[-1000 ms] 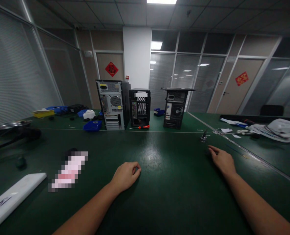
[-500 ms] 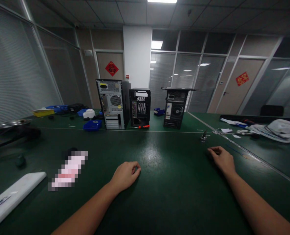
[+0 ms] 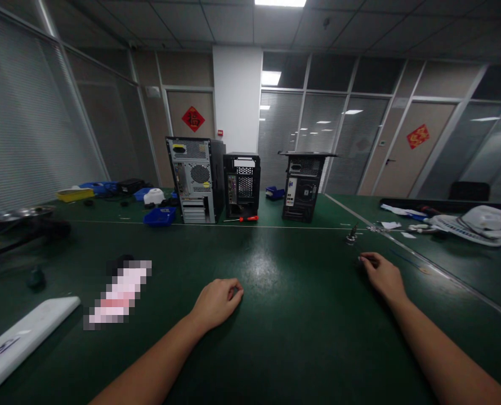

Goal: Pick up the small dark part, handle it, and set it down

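Note:
My left hand (image 3: 217, 304) rests on the green table (image 3: 284, 337), fingers curled in and thumb against the forefinger, with nothing visible in it. To the right, my right hand (image 3: 383, 275) lies low over the table with fingertips pinched together. A tiny dark and pale bit shows at those fingertips, too small to name. Just beyond them stands a small metal piece (image 3: 351, 236) with a round base and a pointed top. Both hands are well apart from each other.
Three computer cases, a grey one (image 3: 195, 180), a black one (image 3: 242, 185) and another black one (image 3: 303, 188), stand at the back. A red screwdriver (image 3: 248, 218) and blue tray (image 3: 160, 217) lie before them. A white slab (image 3: 26, 343) is front left; a white cap (image 3: 478, 222) lies right.
My right hand's fingers have shifted slightly at the tips, and a small bit now shows there. My left hand and the things on the table have stayed put.

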`<state>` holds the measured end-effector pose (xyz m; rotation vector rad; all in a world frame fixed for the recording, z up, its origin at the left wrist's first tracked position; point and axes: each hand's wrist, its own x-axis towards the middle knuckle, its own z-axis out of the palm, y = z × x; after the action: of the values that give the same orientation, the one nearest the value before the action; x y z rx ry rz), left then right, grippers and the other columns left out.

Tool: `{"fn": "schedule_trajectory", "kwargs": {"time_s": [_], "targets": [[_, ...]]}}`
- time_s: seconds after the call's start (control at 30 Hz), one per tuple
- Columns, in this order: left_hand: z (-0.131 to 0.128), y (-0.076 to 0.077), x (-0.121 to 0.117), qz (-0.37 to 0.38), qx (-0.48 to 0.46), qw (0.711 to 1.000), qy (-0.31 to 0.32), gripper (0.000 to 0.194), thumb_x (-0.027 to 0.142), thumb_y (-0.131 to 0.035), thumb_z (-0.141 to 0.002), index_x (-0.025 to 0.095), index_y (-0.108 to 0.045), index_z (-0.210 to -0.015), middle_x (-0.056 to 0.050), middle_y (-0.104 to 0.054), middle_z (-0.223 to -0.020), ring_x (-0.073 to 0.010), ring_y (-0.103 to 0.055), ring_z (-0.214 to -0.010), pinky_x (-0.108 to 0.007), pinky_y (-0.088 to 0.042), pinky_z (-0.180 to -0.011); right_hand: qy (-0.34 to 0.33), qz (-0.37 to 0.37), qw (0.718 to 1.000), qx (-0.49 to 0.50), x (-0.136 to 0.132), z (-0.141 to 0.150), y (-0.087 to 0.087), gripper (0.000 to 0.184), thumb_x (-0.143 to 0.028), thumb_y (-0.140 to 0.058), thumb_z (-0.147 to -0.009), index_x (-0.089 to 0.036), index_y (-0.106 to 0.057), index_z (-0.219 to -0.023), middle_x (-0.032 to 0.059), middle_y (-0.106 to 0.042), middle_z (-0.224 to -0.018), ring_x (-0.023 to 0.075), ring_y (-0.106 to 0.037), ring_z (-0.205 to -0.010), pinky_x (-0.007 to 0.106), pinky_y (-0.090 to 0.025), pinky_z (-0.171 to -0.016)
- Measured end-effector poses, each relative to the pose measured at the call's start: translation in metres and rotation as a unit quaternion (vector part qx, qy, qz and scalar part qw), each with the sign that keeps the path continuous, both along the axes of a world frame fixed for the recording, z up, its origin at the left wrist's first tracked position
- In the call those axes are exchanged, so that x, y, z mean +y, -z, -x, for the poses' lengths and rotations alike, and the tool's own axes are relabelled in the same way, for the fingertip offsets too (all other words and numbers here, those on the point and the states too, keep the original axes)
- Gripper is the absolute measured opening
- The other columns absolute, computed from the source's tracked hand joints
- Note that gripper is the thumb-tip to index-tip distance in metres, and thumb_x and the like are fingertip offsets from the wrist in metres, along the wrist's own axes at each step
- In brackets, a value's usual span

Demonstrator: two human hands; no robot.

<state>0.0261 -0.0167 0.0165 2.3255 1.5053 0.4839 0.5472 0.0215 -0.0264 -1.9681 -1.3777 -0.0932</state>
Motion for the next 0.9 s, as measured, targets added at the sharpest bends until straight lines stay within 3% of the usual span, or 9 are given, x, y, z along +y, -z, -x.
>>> {"fn": "schedule_trajectory", "kwargs": {"time_s": [0.23,0.43,0.9], "targets": [[0.0002,-0.0001,-0.0002,0.001,0.000,1.000,0.002,0.025,0.037,-0.051,-0.094,0.023,-0.072,-0.096,-0.002,-0.066,-0.074,-0.0180,-0.061,-0.071,-0.026,-0.035,-0.063,0.038,-0.032,0.998,-0.031,0.0003,-0.0010,-0.0013,0.046,-0.050,-0.049,-0.090,-0.022,-0.073,-0.116,0.0119,-0.076,-0.104,0.0299,-0.069,-0.090,0.042,-0.050,-0.082],[0.0003,0.0009,0.0008,0.003,0.001,1.000,0.003,0.024,0.036,-0.051,-0.094,0.023,-0.072,-0.096,-0.001,-0.066,-0.074,-0.0175,-0.061,-0.071,-0.026,-0.035,-0.063,0.002,-0.059,0.996,-0.065,-0.0002,-0.0052,0.0026,0.045,-0.042,-0.048,-0.090,-0.020,-0.073,-0.120,0.0108,-0.074,-0.114,0.0290,-0.068,-0.097,0.042,-0.049,-0.089],[0.0021,0.0058,0.0030,-0.013,-0.011,1.000,0.010,0.024,0.036,-0.052,-0.094,0.023,-0.072,-0.094,-0.001,-0.065,-0.072,-0.0171,-0.060,-0.068,-0.025,-0.033,-0.062,-0.009,-0.067,0.992,-0.102,-0.0002,-0.0027,-0.0003,0.045,-0.042,-0.045,-0.091,-0.017,-0.074,-0.115,0.0122,-0.071,-0.115,0.0288,-0.066,-0.100,0.042,-0.049,-0.091]]}}
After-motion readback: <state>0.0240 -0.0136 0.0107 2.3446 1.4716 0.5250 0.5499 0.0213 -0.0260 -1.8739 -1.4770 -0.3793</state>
